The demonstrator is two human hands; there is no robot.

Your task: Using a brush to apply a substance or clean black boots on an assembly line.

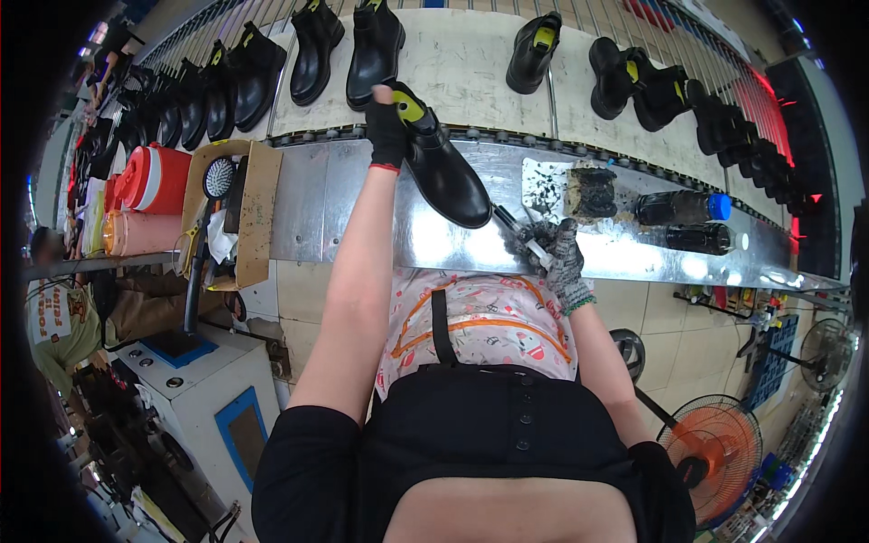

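My left hand (pixel 385 136), in a black glove with a red cuff, grips a black ankle boot (pixel 448 181) by its upper. The boot hangs tilted over the metal bench, toe toward me, and its lining shows yellow-green. In a grey knit glove with a green cuff, my right hand (pixel 563 267) is closed around a slim tool (pixel 504 215) with a dark end and a whitish handle. That dark end lies close to the boot's toe; I cannot tell whether they touch. A black-stained block (pixel 591 192) rests beyond my right hand on a blotched white sheet (pixel 543 181).
Black boots (pixel 376 54) stand along the conveyor (pixel 462 68) beyond the bench. Two dark bottles, one blue-capped (pixel 683 208) and one white-capped (pixel 701 239), lie at the right. A carton (pixel 260 213) holding a brush (pixel 219 178) and a red jug (pixel 163 179) stand left. An orange fan (pixel 715 452) is lower right.
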